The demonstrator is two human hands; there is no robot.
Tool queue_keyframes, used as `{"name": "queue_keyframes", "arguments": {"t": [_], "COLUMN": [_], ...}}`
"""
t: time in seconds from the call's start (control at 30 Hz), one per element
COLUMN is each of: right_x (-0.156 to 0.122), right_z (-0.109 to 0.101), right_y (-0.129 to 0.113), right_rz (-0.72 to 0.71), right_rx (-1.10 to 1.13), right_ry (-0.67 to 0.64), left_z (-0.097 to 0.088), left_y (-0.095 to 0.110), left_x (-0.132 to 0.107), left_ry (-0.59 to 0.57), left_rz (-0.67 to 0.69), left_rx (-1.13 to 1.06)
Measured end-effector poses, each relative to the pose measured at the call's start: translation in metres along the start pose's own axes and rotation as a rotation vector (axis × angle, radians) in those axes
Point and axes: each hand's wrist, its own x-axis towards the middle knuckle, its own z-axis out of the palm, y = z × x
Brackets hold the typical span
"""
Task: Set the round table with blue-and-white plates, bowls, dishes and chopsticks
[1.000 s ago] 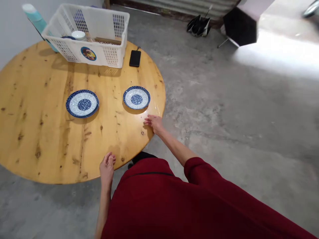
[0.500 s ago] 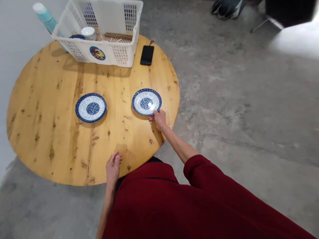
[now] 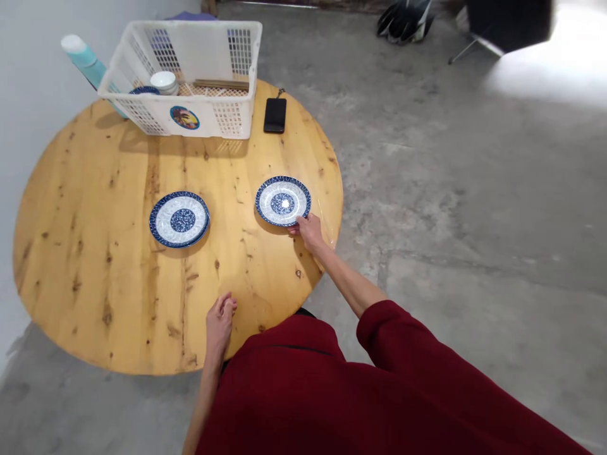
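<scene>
The right hand (image 3: pixel 310 232) is pinching the near rim of the right plate (image 3: pixel 283 201) by the counter's (image 3: pixel 128 278) edge, fingers nearly closed; the left hand (image 3: pixel 220 319) is hanging half-open, empty. That one-sided grip may be inviting tilting or slipping.

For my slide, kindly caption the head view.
Right hand holds a blue-and-white plate by its rim at a wooden table.

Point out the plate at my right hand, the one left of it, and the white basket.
Gripped plate (image 3: pixel 282 202), head view: centre of its blue pattern.
Left plate (image 3: pixel 183 220), head view: central blue circle.
White basket (image 3: pixel 207 120), head view: front wall.
</scene>
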Motion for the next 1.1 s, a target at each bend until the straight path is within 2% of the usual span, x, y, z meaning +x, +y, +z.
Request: {"name": "queue_keyframes", "arguments": {"t": [0.2, 0.33, 0.87, 1.0, 1.1], "right_x": [-0.006, -0.006, -0.008, -0.017, -0.036], "right_z": [0.004, 0.004, 0.006, -0.005, -0.014], "right_y": [-0.006, -0.007, -0.003, 0.003, 0.009], "right_rz": [0.034, 0.039, 0.045, 0.029, -0.071], "right_rx": [-0.021, -0.026, -0.046, -0.103, -0.206], "right_ry": [0.046, 0.043, 0.085, 0.071, 0.214], "left_z": [-0.033, -0.047, -0.055, -0.07, -0.091], "left_y": [-0.007, -0.017, -0.023, -0.01, 0.005], "left_x": [0.011, 0.015, 0.032, 0.048, 0.076], "left_ry": [-0.013, -0.014, -0.051, 0.019, 0.152], "left_rz": [0.001, 0.001, 0.004, 0.034, 0.118], "left_rx": [0.006, 0.003, 0.001, -0.032, -0.012]}}
